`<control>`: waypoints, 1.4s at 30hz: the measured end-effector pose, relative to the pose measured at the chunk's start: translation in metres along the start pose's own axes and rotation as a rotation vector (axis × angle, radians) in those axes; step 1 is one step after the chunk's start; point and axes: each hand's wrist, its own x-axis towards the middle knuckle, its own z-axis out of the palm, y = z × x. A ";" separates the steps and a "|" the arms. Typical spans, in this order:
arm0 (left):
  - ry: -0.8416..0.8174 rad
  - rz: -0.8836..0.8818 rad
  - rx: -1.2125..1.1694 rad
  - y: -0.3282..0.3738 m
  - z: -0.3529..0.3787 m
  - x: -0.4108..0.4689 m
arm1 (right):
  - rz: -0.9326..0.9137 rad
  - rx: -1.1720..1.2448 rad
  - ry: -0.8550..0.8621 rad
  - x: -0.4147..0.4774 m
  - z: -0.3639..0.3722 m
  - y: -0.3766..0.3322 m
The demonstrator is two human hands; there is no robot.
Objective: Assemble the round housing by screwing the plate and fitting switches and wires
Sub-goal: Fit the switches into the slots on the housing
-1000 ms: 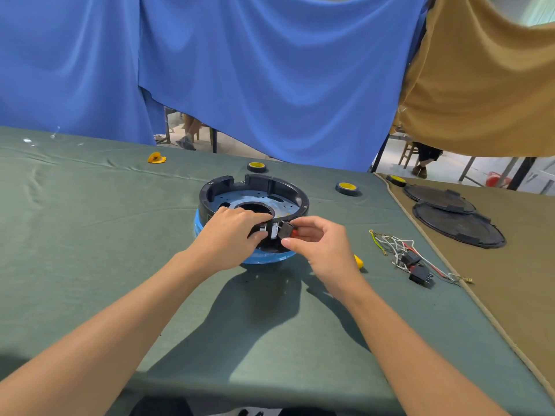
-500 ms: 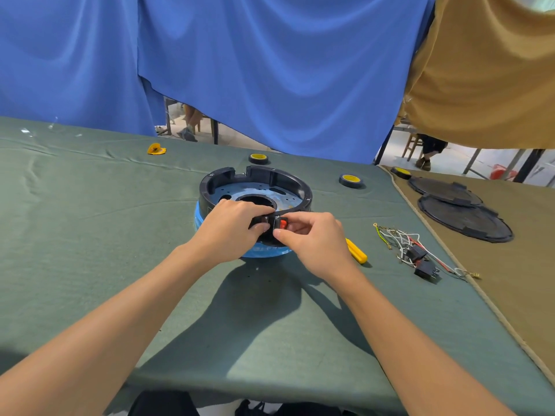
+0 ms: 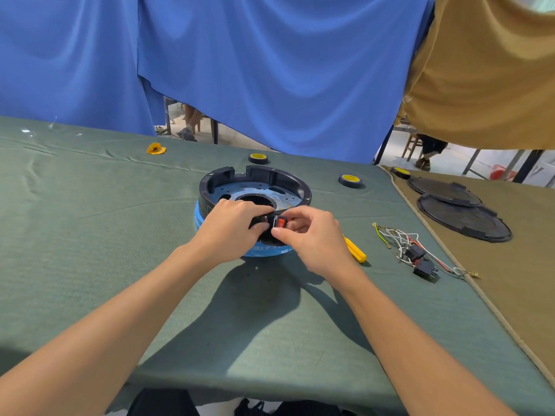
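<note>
We have the round housing (image 3: 255, 180) at the middle of the table (image 3: 90, 235), nearer the far edge than the near one, resting on a blue ring (image 3: 264, 252); inside it we see the plate (image 3: 228, 190), pale and flat, with a large round hole at its centre. The left hand (image 3: 231, 229) curls its fingers over the housing's near rim and grips it; the right hand (image 3: 312, 238) is just beside it, thumb and forefinger pinching a red switch (image 3: 281, 222) right at the housing's near wall; whether the switch is seated there, we cannot tell. Past the right hand a yellow screwdriver handle (image 3: 356, 253) pokes out on the cloth; nearer the right edge lies a tangle of wires (image 3: 396, 237) with 2 black switches (image 3: 425, 270) among them. By the far edge we spot a tape roll (image 3: 258, 158) behind the housing; a second tape roll (image 3: 350, 180) sits further right; a yellow scrap (image 3: 156, 149) lies further left. On the tan cloth alongside, 2 black lids (image 3: 462, 217) overlap.
</note>
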 end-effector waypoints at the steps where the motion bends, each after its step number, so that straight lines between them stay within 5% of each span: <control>1: 0.003 0.001 0.002 0.000 0.000 0.000 | 0.001 0.019 0.007 0.000 0.000 0.000; 23: 0.042 0.006 -0.026 -0.004 0.005 0.000 | -0.456 -0.288 0.139 0.006 0.010 0.018; 29: 0.071 -0.002 -0.019 -0.004 0.007 0.001 | -0.569 -0.495 -0.038 0.013 -0.005 0.014; 35: 0.060 -0.004 0.070 -0.002 0.011 0.000 | -0.377 -0.421 -0.040 0.036 -0.016 0.003; 42: 0.109 -0.032 0.090 -0.001 0.016 0.002 | -0.124 -0.285 -0.341 0.054 -0.030 -0.006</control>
